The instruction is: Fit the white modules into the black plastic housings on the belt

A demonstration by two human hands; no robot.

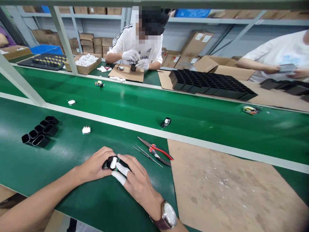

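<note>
Low over the green bench, my left hand (98, 163) is closed around a black plastic housing (106, 164). A small circuit board with a white pad (113, 163) sits at the housing's open end; how deep it goes I cannot tell. The fingers of my right hand (135, 177) grip this board, two of them in white finger cots. To the left of my hands a similar white-padded board (86, 130) lies on the bench. Several empty black housings (41, 140) stand farther left. Right of my hands lie tweezers (148, 156) and red-handled long-nose pliers (155, 150).
A cardboard sheet (231, 190) covers the bench at right. Beyond a pale rail (120, 120), the green conveyor belt (135, 103) carries scattered parts, including a black housing (166, 122). Across it, a gloved co-worker (145, 48) handles a black part near a block of black housings (210, 83).
</note>
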